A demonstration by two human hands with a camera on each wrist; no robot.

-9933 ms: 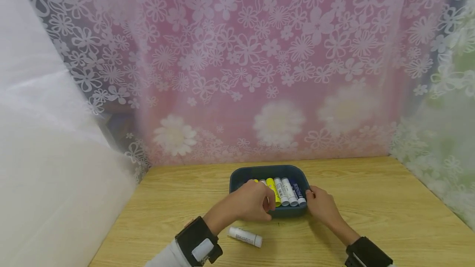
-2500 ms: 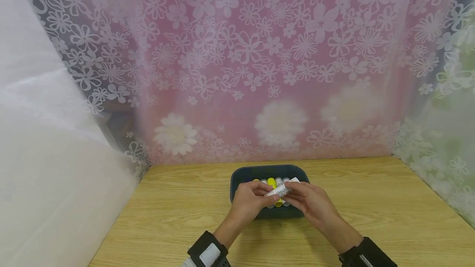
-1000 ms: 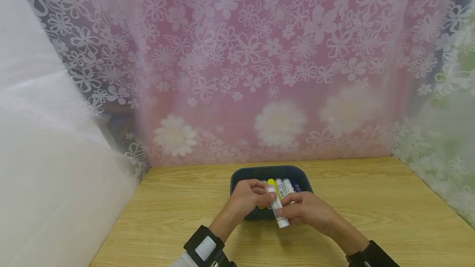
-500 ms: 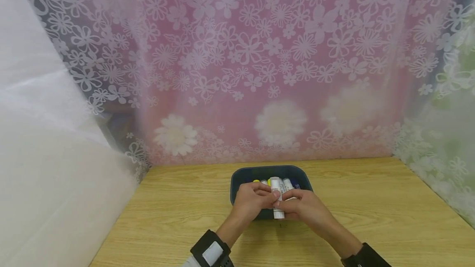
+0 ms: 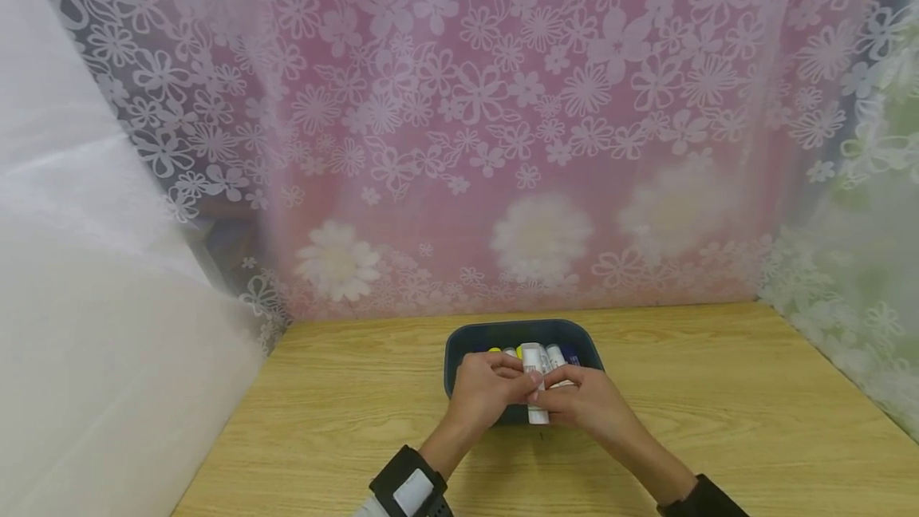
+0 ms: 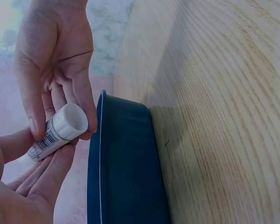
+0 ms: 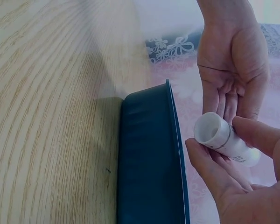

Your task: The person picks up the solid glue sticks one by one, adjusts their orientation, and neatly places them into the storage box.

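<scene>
Both hands hold one white glue stick [image 5: 538, 415] over the front of a dark teal plastic tray [image 5: 459, 335]. My left hand [image 5: 483, 386] pinches it from the left between thumb and fingers. From the other side, my right hand [image 5: 592, 404] grips its lower part. The wrist views show the hollow round base of the glue stick [image 6: 67, 122] facing the cameras, with a barcode on its label. Inside the tray lie more sticks, partly hidden by the hands: a white stick [image 5: 555, 355], a dark blue stick [image 5: 570, 354] and some yellow ends.
The tray stands near the back of a wood-grain table [image 5: 345, 413]. A pink floral curtain [image 5: 431, 142] hangs behind it. White sheeting [image 5: 108, 278] closes off the left side, and a green-and-white floral curtain [image 5: 854, 278] the right.
The white glue stick that lay on the table earlier is now in both hands. My right hand left the tray's rim. The stick was turned at several angles, then stayed nearly still.
</scene>
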